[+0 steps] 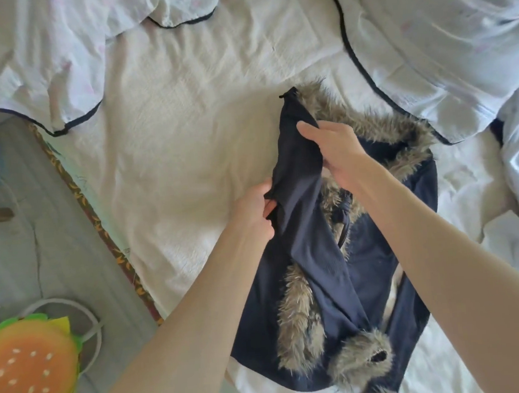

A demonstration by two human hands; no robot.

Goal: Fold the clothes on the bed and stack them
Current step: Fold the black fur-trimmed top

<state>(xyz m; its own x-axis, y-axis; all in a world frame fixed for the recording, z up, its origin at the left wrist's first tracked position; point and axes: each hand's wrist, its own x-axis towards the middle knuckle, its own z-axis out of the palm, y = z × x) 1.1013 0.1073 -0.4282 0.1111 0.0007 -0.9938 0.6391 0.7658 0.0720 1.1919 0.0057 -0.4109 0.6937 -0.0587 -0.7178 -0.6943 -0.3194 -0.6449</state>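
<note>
White bedding (186,134) fills my view, with a navy fur-trimmed coat (379,264) lying on it. My left hand (253,212) pinches the near edge of its sleeve (296,169), fingers curled; my right hand (335,151) grips the sleeve's far side, thumb over the cloth. Between both hands, the sleeve runs lengthwise away from me, cuff pointing up.

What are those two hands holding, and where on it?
Both grip the navy fur-trimmed coat by one raised fabric flap: left hand at its lower edge, right hand near its top.
</note>
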